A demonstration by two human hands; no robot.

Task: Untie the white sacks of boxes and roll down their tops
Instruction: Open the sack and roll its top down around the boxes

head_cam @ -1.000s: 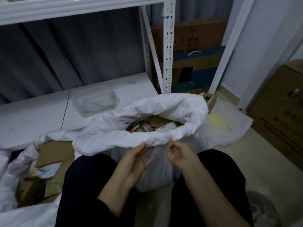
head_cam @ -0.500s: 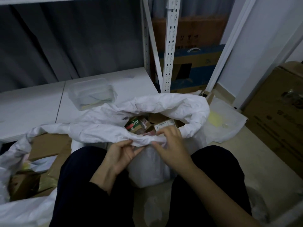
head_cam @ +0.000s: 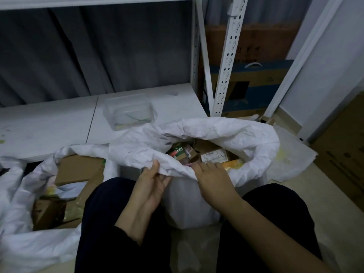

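Note:
A white sack [head_cam: 232, 133] stands open between my knees, its top folded outward into a thick rolled rim. Small cardboard and coloured boxes [head_cam: 208, 154] show inside its mouth. My left hand [head_cam: 151, 184] grips the near rim from below, thumb on top of the fabric. My right hand [head_cam: 212, 178] reaches over the near rim with its fingers curled on the fabric at the mouth. A second white sack [head_cam: 21, 186] lies open at the left, holding larger brown boxes [head_cam: 78, 170].
A low white shelf board [head_cam: 49, 125] behind the sacks carries a clear plastic tub [head_cam: 128, 111]. A white slotted shelf post [head_cam: 228, 62] rises behind the sack. Brown cartons [head_cam: 342, 150] stand at the right, and a flat white bag [head_cam: 293, 154] lies on the floor.
My right hand has moved from the outside of the near rim up over it into the sack's mouth. The near rim sits lower and more of the boxes shows.

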